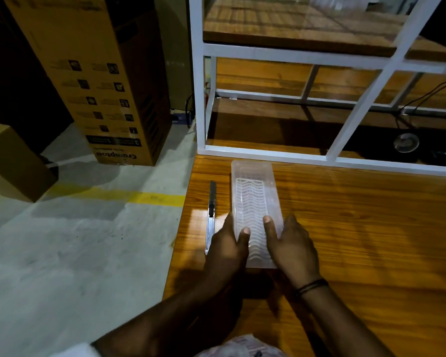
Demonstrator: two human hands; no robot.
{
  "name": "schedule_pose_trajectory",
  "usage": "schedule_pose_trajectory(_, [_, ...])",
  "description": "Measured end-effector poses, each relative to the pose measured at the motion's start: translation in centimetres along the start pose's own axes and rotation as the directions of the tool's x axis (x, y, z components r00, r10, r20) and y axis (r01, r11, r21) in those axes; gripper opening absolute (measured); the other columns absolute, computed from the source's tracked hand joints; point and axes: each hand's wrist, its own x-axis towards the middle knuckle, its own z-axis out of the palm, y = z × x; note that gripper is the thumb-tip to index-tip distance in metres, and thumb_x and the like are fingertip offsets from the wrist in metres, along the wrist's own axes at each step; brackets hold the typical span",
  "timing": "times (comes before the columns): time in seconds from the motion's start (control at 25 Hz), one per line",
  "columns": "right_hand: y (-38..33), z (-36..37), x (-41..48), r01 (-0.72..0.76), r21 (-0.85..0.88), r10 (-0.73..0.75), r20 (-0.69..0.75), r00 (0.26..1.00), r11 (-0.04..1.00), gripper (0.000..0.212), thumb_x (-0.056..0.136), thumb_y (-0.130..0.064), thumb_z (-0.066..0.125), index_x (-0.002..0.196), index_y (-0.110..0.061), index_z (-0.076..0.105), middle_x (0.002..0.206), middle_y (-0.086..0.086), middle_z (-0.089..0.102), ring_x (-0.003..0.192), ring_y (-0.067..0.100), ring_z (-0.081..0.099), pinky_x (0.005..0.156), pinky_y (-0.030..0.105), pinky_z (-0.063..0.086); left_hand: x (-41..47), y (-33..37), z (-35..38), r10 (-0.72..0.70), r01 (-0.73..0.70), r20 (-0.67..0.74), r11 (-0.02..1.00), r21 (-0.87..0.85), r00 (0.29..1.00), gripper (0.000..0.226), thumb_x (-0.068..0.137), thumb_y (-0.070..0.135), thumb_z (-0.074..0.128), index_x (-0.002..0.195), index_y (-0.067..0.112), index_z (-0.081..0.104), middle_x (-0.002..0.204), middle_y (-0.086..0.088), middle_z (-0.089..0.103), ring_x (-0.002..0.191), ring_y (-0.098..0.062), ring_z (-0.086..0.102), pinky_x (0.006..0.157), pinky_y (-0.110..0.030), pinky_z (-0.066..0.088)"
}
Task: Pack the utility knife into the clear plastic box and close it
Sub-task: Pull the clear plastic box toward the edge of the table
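We are looking first at the slim utility knife with its silver metal body and black slider [211, 215], which is lying flat on the glossy orange-brown wooden table [358, 228], just beside the left long wall of the long, clear plastic box with the wavy ribbed pattern [252, 199] and roughly parallel to it, close to the table's left edge; it is not yet in the box. We are holding the near end of the box from both sides: our left hand [228, 249] is wrapping the left wall with its thumb lying on the ribbed top, and our right hand [291, 244] is pressing the right wall with its thumb also on top, so the fingers of both hands are closed around the box rather than spread free. We judge that we are working on opening the box, though we cannot tell from here whether the ribbed surface is a lid or the floor seen through clear plastic. To do this well, we are wanting to keep the box flat on the table, brace it with one hand while the other is lifting, and avoid sliding it left, since a nudge could push the knife off the edge toward the grey concrete floor [75, 253]. The white metal frame shelf [268, 150] is standing just beyond the box's far end.
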Motion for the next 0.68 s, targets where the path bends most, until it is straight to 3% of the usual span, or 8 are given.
schedule_pose_trajectory(0.2, [-0.8, -0.2, -0.9, -0.007, -0.046, 0.003, -0.081, 0.997, 0.999, 0.071, 0.094, -0.069, 0.036, 0.124, -0.007, 0.051, 0.123, 0.017, 0.065, 0.107, 0.039, 0.066, 0.079, 0.042, 0.051, -0.1, 0.1, 0.3, -0.01, 0.012, -0.049, 0.999, 0.031, 0.999, 0.056, 0.101, 0.039, 0.054, 0.153, 0.021, 0.044, 0.14, 0.002, 0.065, 0.124, -0.013, 0.061, 0.107, -0.032, 0.05])
schedule_pose_trajectory(0.32, [-1.5, -0.5, -1.1, 0.045, -0.104, -0.059, -0.13, 0.99, 0.994, 0.064, 0.096, -0.064, 0.035, 0.118, -0.006, 0.05, 0.116, 0.019, 0.063, 0.096, 0.039, 0.069, 0.067, 0.038, 0.048, 0.7, 0.0, -0.1, -0.014, 0.017, -0.041, 0.997, 0.069, 0.999, 0.055, 0.104, 0.029, 0.056, 0.156, 0.018, 0.042, 0.144, 0.0, 0.062, 0.13, -0.018, 0.059, 0.111, -0.038, 0.05])
schedule_pose_trajectory(0.4, [-2.1, -0.6, -1.2, 0.133, -0.189, -0.16, -0.133, 0.978, 0.973, 0.063, 0.097, -0.059, 0.034, 0.122, -0.004, 0.05, 0.116, 0.02, 0.059, 0.096, 0.039, 0.067, 0.062, 0.036, 0.046, 1.0, -0.1, -0.6, -0.057, 0.057, -0.005, 0.998, -0.008, 0.998, 0.051, 0.104, 0.029, 0.055, 0.154, 0.022, 0.046, 0.143, 0.007, 0.06, 0.129, -0.015, 0.059, 0.112, -0.04, 0.05])
schedule_pose_trajectory(0.44, [-2.4, -0.6, -1.2, 0.141, -0.226, -0.168, -0.103, 0.98, 0.964, 0.066, 0.098, -0.059, 0.035, 0.132, -0.004, 0.046, 0.123, 0.021, 0.055, 0.105, 0.038, 0.063, 0.067, 0.037, 0.05, 1.0, -0.1, -0.7, -0.095, 0.097, 0.022, 0.991, -0.088, 0.995, 0.048, 0.104, 0.034, 0.054, 0.151, 0.024, 0.05, 0.143, 0.008, 0.061, 0.129, -0.016, 0.06, 0.112, -0.042, 0.05])
schedule_pose_trajectory(0.56, [-3.7, -1.0, -1.5, 0.099, -0.304, -0.084, 0.063, 0.994, 0.948, 0.095, 0.091, -0.075, 0.032, 0.152, -0.004, 0.024, 0.145, 0.023, 0.037, 0.127, 0.039, 0.047, 0.089, 0.043, 0.051, 0.7, 0.1, -0.6, -0.184, 0.194, 0.063, 0.952, -0.235, 0.981, 0.052, 0.102, 0.054, 0.045, 0.141, 0.025, 0.062, 0.137, 0.004, 0.068, 0.126, -0.016, 0.064, 0.111, -0.043, 0.051])
schedule_pose_trajectory(0.68, [-5.1, -1.8, -1.7, 0.101, -0.375, -0.036, 0.176, 0.984, 0.922, 0.123, 0.077, -0.09, 0.035, 0.156, 0.002, 0.013, 0.152, 0.026, 0.03, 0.135, 0.041, 0.041, 0.095, 0.043, 0.05, 1.1, 0.8, -1.2, -0.238, 0.245, 0.061, 0.934, -0.26, 0.969, 0.059, 0.095, 0.066, 0.037, 0.115, 0.027, 0.075, 0.114, 0.003, 0.078, 0.108, -0.015, 0.073, 0.101, -0.041, 0.058])
